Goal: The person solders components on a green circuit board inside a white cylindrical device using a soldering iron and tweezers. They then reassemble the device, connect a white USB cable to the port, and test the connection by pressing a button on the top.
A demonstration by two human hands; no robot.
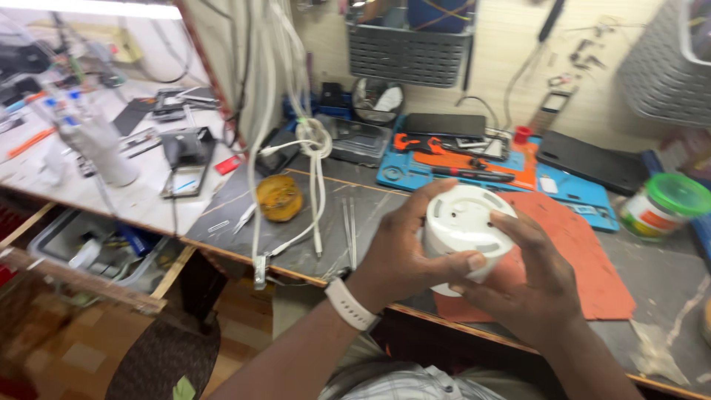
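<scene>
Between both hands' grip, white round device (pixel 465 222)

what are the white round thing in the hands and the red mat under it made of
White round device: probably moulded plastic, matte to satin, with crisp slots and an even colour. Red mat: looks like rubber or silicone, dull, thin and lying flat on the bench, though the blur leaves this uncertain.

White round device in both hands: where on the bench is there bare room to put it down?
The right hand and left hand hold the white round device over the orange mat, bare toward its right. Dark benchtop right of the mat, below the green-lidded jar, is free. Crowded: blue tool mat behind, white cables and tweezers left.
</scene>
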